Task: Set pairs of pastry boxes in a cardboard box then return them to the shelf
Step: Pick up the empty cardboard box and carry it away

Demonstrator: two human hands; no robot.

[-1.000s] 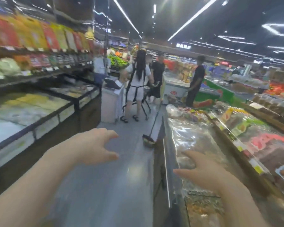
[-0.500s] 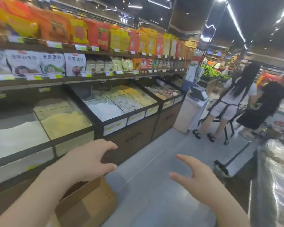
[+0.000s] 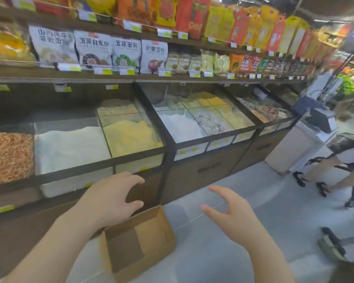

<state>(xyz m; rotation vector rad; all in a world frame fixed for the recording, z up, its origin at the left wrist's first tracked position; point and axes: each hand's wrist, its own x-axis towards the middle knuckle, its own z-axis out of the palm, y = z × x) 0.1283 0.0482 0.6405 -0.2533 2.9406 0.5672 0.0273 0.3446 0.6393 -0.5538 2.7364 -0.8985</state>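
1. Head view: we hold two bare hands out in front of us; the left hand [image 3: 108, 199] has its fingers spread and loosely curved, holding nothing, and it hovers above the near corner of the cardboard box.
2. Our right hand [image 3: 231, 213] is also spread wide, thumb apart from the fingers, empty, to the right of the box and not touching it.
3. We count one cardboard box [image 3: 139, 242], open at the top, standing on the grey floor [image 3: 243, 201] just beside the base of the shelf unit; we see nothing inside it.
4. We see no pastry boxes from here.
5. Above it, the shelf [image 3: 131, 76] carries four white flour bags [image 3: 94, 50] side by side, with more packets to their right.
6. Below run glass-fronted bulk bins [image 3: 131, 137] of grain and flour.
7. At far right, one person [image 3: 343, 160] stands, only partly in view.
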